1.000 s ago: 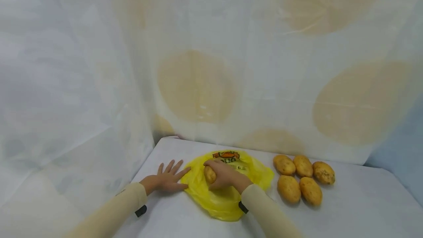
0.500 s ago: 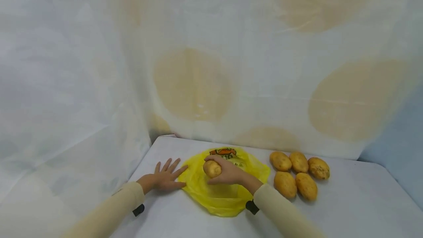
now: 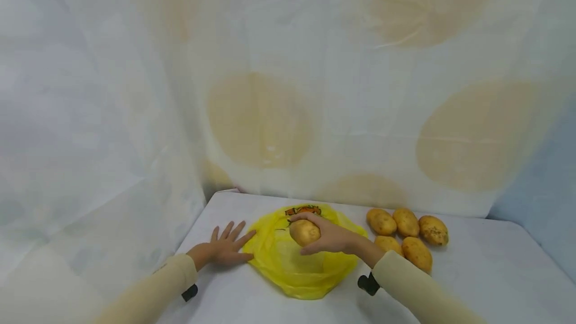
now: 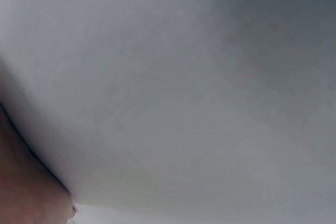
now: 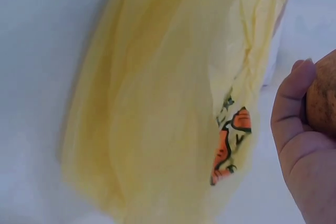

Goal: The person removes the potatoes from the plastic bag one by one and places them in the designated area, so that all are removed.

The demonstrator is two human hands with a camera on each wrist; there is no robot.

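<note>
A potato (image 3: 305,233) is gripped between the thumb and fingers of my right hand (image 3: 330,236), raised over a yellow plastic bag (image 3: 292,276). The bag lies flattened on the table, with an orange and dark print near its far edge. In the right wrist view, that potato (image 5: 323,98) is cut off by the frame's edge, beside the yellow bag (image 5: 152,98). My left hand (image 3: 225,249) rests on the table with fingers spread, its fingertips at the bag's left edge. The left wrist view shows only part of that hand (image 4: 31,192) and pale, blurred surface.
Several potatoes (image 3: 406,223) lie grouped on the white table (image 3: 486,274) to the right of the bag. One of them is partly covered by my right forearm. A pale curtain (image 3: 351,89) with tan spots hangs behind the table, and a white sheet (image 3: 90,129) hangs at left.
My right hand has lifted the potato up from the yellow bag and moved to the right with it. The left hand has stayed at the bag's left edge.
</note>
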